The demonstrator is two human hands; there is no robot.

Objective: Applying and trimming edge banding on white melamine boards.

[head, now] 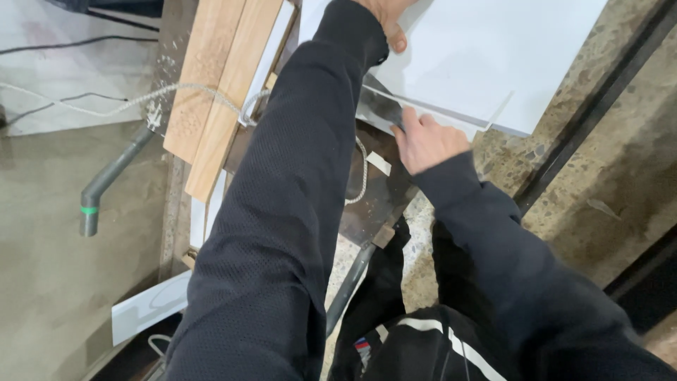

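A large white panel [493,49] lies across the top of the view, over a speckled stone floor. My left hand [386,15] rests flat on the panel's near-left part, mostly cut off by the top edge, thumb pointing down. My right hand [427,141] is closed at the panel's near edge, where a thin white strip [451,113] runs along it. A dark metal piece [377,109] shows just left of that hand. What the fingers grip is hidden.
Light wooden planks [218,92] lie at the left with a white rope [134,102] draped over them. A grey pipe [106,180] with a green band juts out lower left. A dark floor track [599,106] runs diagonally at the right.
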